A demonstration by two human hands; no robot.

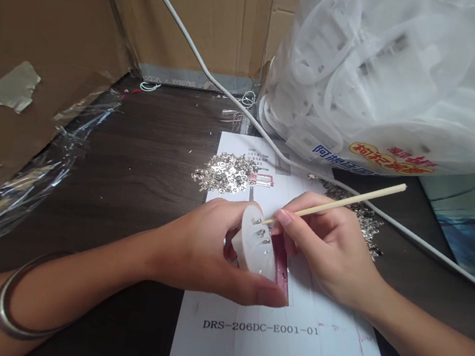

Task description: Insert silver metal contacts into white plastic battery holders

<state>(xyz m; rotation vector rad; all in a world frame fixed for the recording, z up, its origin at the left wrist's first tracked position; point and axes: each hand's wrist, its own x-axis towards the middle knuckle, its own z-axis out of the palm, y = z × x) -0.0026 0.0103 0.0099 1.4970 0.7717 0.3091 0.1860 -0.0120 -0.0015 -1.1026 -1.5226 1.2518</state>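
Note:
My left hand [204,245] is closed around a white plastic housing [253,247], an oval-faced piece with slots, tilted toward the right. Small metal contacts [261,234] show in its slots. Between the thumb and fingers of my right hand [322,239] is a thin wooden stick [351,199], whose lower tip meets the slotted face near its upper edge. Beneath the housing lies a reddish-purple block [281,263], partly covered by my left thumb; whether that hand grips it too I cannot tell.
A printed white sheet [264,351] lies on the dark table [152,146]. Loose metal contacts [224,173] are heaped behind my hands, with another pile [369,226] at right. A clear bag of white housings [371,73] stands back right. A white cable [194,54] crosses over the table.

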